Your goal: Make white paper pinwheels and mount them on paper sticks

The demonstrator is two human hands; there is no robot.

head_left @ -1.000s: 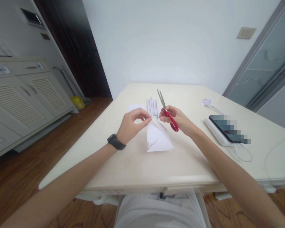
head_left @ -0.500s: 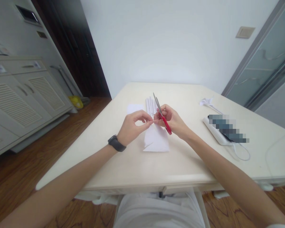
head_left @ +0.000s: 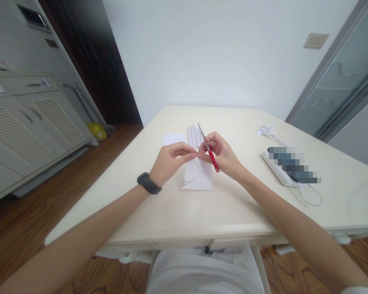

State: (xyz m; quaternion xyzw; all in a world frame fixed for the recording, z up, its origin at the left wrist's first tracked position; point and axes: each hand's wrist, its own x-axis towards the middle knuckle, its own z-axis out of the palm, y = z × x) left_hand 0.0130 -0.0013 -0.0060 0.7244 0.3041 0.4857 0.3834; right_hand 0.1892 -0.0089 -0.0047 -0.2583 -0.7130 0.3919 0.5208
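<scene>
Near the middle of the pale tabletop (head_left: pixel 171 220), a piece of white paper (head_left: pixel 199 179) hangs below the person's two hands, its upper edge at their fingertips and a loose fold showing low on its left side; whether its lower edge touches the surface cannot be told. The left hand (head_left: pixel 171 160) has its grip drawn to a fine pinch, thumb and forefinger together on the paper's top. The right hand (head_left: pixel 223 157) brings its thumb tip up against that pinch and seems to share the same edge, while its curled grip also keeps hold of red-handled scissors (head_left: pixel 213 160), blades aimed away from the person and close together. The paper looks very light and limp, likely to crease or tear under a hard pull, so it is best taken by its edge between thumb and fingertip, with little pressure. The scissors should feel stiffer and heavier, with smooth handles; the red loops are the safe place to hold, as the bare blades point out past the fingers. Just beyond the hands lies a row of slim white paper rolls (head_left: pixel 194 135), probably easy to roll or crush, with a flat white sheet (head_left: pixel 173 139) beside them on the left.
</scene>
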